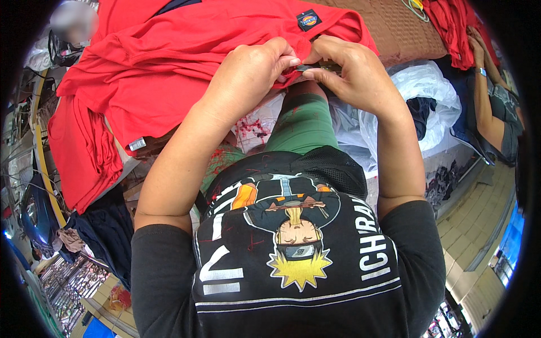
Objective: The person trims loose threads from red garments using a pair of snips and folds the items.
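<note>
A red garment (169, 62) lies bunched in front of me, with a black label (308, 20) sewn near its far right part. My left hand (253, 67) is closed in a pinch on a fold of the red cloth at its near edge. Close against it, my right hand (352, 70) is closed too, thumb and forefinger near the same edge. A small dark metal piece (303, 67), like a blade tip, shows between the two hands. Its other end is hidden by my right fingers, so its kind cannot be made out.
Brown quilted padding (406, 34) lies beyond my right hand. Clear plastic bags (425, 84) are heaped on the right. Another person (490, 96) handles red cloth (451, 28) at the far right. Dark cloth (104, 231) hangs at the left, beside a yellow rail (48, 169).
</note>
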The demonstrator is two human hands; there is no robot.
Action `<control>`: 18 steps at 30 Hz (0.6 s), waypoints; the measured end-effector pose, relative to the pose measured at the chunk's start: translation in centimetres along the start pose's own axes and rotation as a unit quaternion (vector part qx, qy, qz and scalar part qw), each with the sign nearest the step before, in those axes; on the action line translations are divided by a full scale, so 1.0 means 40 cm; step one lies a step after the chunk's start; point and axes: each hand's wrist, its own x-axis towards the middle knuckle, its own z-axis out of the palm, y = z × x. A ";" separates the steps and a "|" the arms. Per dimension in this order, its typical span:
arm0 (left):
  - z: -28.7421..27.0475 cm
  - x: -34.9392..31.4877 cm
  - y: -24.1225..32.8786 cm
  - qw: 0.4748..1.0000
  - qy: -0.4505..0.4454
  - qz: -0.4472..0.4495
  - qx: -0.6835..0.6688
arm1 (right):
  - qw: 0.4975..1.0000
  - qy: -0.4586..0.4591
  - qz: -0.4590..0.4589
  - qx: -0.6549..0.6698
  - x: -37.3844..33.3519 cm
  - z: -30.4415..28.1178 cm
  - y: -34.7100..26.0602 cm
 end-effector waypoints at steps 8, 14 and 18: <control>0.007 0.006 -0.012 0.993 0.064 -0.031 -0.097 | 0.998 -0.031 0.034 0.045 -0.012 0.017 0.012; -0.103 -0.026 0.010 0.938 0.092 0.110 -0.316 | 0.994 0.097 0.044 0.039 -0.021 -0.027 0.034; -0.231 -0.096 0.057 0.927 -0.074 0.220 -0.295 | 0.973 0.098 0.160 0.133 -0.048 -0.035 0.055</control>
